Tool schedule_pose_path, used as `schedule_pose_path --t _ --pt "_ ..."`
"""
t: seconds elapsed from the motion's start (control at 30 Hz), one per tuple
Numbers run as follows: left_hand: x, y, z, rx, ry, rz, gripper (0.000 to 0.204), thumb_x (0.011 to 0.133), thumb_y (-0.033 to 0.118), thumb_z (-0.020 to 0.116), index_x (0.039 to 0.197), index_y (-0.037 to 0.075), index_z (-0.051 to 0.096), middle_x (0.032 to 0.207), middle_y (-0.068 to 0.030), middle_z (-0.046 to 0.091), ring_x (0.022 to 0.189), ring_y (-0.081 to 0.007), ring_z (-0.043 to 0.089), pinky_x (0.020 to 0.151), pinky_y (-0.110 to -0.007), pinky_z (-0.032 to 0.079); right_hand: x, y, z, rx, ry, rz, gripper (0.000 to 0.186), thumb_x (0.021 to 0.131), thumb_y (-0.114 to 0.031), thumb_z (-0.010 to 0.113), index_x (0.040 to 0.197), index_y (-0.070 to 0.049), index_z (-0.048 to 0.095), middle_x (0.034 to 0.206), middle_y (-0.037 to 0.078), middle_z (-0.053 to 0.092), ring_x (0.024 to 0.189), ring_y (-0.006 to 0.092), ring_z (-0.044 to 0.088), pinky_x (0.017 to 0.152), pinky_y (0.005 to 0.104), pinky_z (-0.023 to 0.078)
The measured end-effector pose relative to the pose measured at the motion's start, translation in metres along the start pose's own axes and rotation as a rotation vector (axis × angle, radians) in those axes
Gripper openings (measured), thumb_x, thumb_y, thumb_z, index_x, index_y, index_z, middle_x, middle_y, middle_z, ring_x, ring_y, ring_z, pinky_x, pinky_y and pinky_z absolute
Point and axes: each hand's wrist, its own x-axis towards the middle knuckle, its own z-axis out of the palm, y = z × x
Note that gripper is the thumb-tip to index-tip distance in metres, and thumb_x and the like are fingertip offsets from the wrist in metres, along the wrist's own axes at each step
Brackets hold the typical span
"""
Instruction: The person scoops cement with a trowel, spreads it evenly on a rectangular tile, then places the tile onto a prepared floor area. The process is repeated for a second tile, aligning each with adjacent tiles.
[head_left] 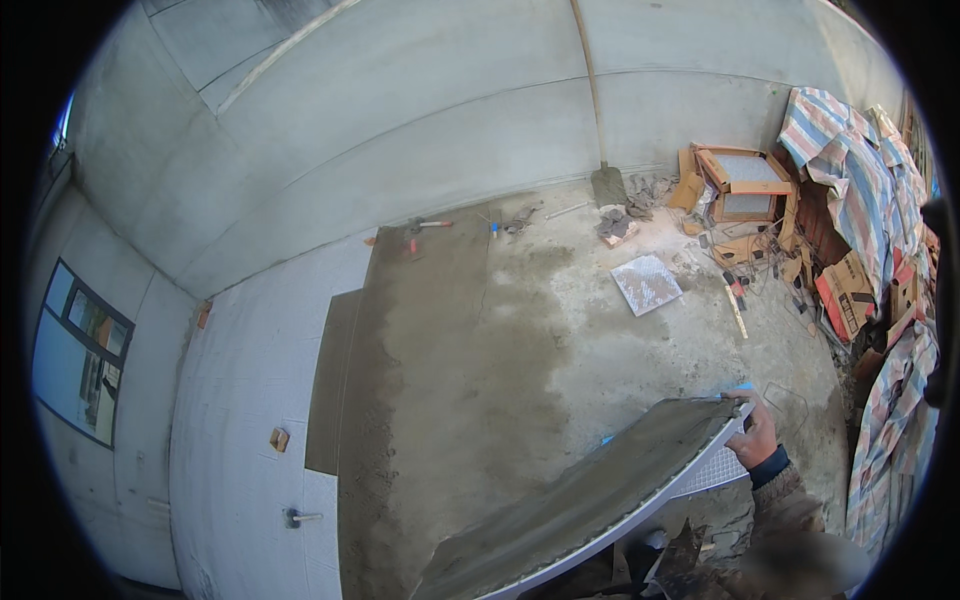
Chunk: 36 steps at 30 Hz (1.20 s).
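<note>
My right hand (757,437) grips the upper right corner of a large slab-like tile (590,495), fingers curled over its edge and thumb on the near side. The tile is tilted, its upward face coated in wet grey mortar, with a white edge along the near side. A bit of blue (742,388) shows at the held corner. My left hand is out of sight. Under the tile lies a white panel with a grid pattern (715,472). Past the tile, damp grey mortar (460,370) covers the floor.
White laid tiles (250,370) at left carry a mallet-like tool (303,517) and a small box (279,439). A shovel (606,185) leans on the far wall. At right are a patterned square tile (646,285), a level-like strip (736,310), cardboard boxes (848,295) and striped sheeting (850,150).
</note>
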Motion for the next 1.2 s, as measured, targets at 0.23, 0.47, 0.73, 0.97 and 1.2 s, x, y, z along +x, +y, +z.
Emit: schedule_pose_path --t 0.23,0.47,0.73,0.97,1.2 --pt "0.048 0.087 -0.016 -0.157 0.110 0.017 0.053 0.094 0.050 0.047 0.126 0.008 0.057 0.123 -0.0165 0.062 0.114 -0.0322 0.059 0.097 -0.052 0.048 0.098 -0.076 0.116 -0.073 -0.072 -0.020 0.051 0.062 -0.013 0.082 0.108 -0.004 0.061 0.099 0.007 0.063 0.095 0.0205 0.062 0.089 0.0318 0.047" --pt "0.078 0.128 -0.016 -0.277 0.232 0.065 0.054 0.093 0.053 0.047 0.124 0.010 0.058 0.123 -0.0160 0.062 0.114 -0.0330 0.058 0.096 -0.053 0.047 0.219 -0.109 0.225 -0.084 -0.224 -0.204 0.049 0.061 -0.023 0.080 0.101 -0.005 0.057 0.090 0.005 0.057 0.085 0.0182 0.058 0.080 0.0310 0.046" --pt "0.101 0.149 -0.015 -0.459 0.338 0.185 0.055 0.092 0.056 0.047 0.122 0.011 0.058 0.123 -0.0155 0.062 0.114 -0.0340 0.057 0.096 -0.055 0.047 0.354 -0.169 0.361 -0.107 -0.502 -0.451 0.056 0.064 -0.037 0.086 0.100 -0.005 0.058 0.091 0.009 0.057 0.088 0.0271 0.059 0.082 0.0354 0.047" --pt "0.125 0.170 -0.026 -0.552 0.414 0.309 0.057 0.090 0.059 0.047 0.121 0.013 0.059 0.123 -0.0150 0.061 0.114 -0.0348 0.057 0.095 -0.057 0.046 0.418 -0.230 0.520 -0.024 -0.679 -0.559 0.060 0.060 -0.039 0.085 0.099 -0.004 0.056 0.092 0.007 0.053 0.086 0.0224 0.053 0.080 0.0319 0.044" --pt "0.191 0.252 -0.022 -0.588 0.541 0.340 0.054 0.089 0.057 0.050 0.118 0.013 0.058 0.122 -0.0133 0.062 0.113 -0.0345 0.057 0.096 -0.056 0.045 0.443 -0.299 0.680 0.127 -0.747 -0.502 0.070 0.056 -0.047 0.089 0.100 -0.004 0.055 0.093 0.003 0.050 0.087 0.0177 0.050 0.080 0.0299 0.041"
